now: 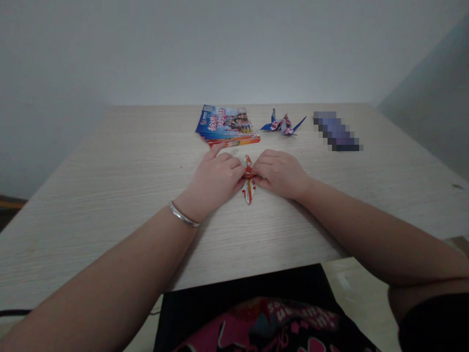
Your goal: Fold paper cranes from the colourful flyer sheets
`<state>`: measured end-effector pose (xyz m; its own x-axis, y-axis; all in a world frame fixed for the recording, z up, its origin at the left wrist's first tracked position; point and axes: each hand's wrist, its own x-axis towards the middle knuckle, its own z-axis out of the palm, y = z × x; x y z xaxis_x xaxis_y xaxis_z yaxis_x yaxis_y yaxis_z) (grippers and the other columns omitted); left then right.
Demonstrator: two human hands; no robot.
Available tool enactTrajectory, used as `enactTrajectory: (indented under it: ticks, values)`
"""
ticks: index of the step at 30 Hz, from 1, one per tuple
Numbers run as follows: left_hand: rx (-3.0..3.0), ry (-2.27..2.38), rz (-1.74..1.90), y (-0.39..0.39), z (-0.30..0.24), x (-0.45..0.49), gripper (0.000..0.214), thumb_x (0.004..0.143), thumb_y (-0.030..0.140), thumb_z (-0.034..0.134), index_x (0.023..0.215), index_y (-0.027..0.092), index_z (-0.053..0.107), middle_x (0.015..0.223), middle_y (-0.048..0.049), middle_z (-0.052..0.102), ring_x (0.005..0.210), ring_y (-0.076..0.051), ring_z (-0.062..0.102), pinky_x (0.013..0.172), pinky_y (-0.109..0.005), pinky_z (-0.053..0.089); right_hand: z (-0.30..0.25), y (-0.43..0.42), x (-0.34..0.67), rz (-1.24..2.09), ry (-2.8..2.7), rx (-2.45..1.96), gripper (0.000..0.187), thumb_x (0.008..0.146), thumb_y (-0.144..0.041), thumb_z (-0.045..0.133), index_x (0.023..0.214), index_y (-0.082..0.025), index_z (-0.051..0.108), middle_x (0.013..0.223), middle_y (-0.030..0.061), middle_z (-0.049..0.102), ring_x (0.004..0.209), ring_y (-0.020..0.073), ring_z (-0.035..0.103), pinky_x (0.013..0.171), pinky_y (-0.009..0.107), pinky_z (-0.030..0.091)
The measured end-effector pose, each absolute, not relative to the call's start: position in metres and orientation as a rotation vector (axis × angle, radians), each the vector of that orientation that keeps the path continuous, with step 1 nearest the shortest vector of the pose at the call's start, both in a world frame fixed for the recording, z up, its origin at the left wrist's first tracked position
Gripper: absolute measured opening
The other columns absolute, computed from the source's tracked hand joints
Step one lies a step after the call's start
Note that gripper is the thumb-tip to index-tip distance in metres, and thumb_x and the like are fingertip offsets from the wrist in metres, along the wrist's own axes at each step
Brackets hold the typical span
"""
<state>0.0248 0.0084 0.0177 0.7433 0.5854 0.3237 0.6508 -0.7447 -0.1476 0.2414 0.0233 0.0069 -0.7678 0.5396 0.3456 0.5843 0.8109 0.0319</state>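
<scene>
The left hand and right hand grasp opposite sides of the folded paper with bent fingers, probably to keep it steady over the table.

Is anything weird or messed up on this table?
Yes: the dark thing at the back right of the table shows as big blurry squares, so I can't tell what it is. The pile of printed sheets is fanned unevenly, too. I see no spill.
</scene>
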Motion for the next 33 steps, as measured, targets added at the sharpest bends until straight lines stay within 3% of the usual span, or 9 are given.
enactTrajectory:
  ticks: [5,13,19,22,33]
  values:
    - [-2.671,-0.905,-0.352,0.009,0.019,0.025,0.020,0.096,0.027,0.061,0.087,0.016,0.076,0.086,-0.0105,0.077,0.092,-0.030,0.070,0.099,-0.052,0.052,0.006,0.022,0.242,-0.130,-2.648,-0.871,0.017,0.088,-0.019,0.062,0.090,-0.014,0.078,0.091,0.0113,0.079,0.089,0.0251,0.067,0.083,0.037,0.051]
    - [-2.655,-0.843,-0.426,0.011,0.015,0.022,0.022,0.096,0.026,0.060,0.084,0.015,0.075,0.081,-0.0085,0.076,0.085,-0.026,0.070,0.102,-0.050,0.050,0.008,0.018,0.241,-0.127,-2.648,-0.928,0.015,0.087,-0.019,0.064,0.089,-0.012,0.076,0.092,0.0126,0.078,0.092,0.0268,0.066,0.083,0.040,0.051]
    - [-2.690,-0.873,-0.445,0.011,0.014,0.025,0.019,0.095,0.024,0.060,0.090,0.014,0.075,0.097,-0.0094,0.079,0.095,-0.027,0.071,0.103,-0.049,0.049,0.007,0.019,0.236,-0.071,-2.652,-0.946,0.016,0.089,-0.018,0.064,0.094,-0.012,0.077,0.100,0.0137,0.078,0.099,0.0284,0.066,0.091,0.041,0.051]
    - [-2.743,-0.940,-0.479,0.011,0.012,0.025,0.020,0.096,0.025,0.060,0.093,0.014,0.076,0.104,-0.0097,0.079,0.100,-0.028,0.071,0.105,-0.051,0.048,0.005,0.020,0.235,0.011,-2.622,-0.990,0.016,0.089,-0.019,0.064,0.096,-0.012,0.077,0.107,0.0141,0.077,0.101,0.0287,0.066,0.093,0.042,0.050]
    - [-2.909,-1.303,-0.537,0.015,0.007,0.022,0.021,0.093,0.028,0.059,0.089,0.013,0.073,0.094,-0.0127,0.075,0.095,-0.030,0.068,0.091,-0.044,0.051,-0.002,0.027,0.239,0.252,-2.564,-1.030,0.011,0.089,-0.024,0.063,0.083,-0.017,0.069,0.100,0.0127,0.076,0.096,0.0264,0.065,0.094,0.042,0.046]
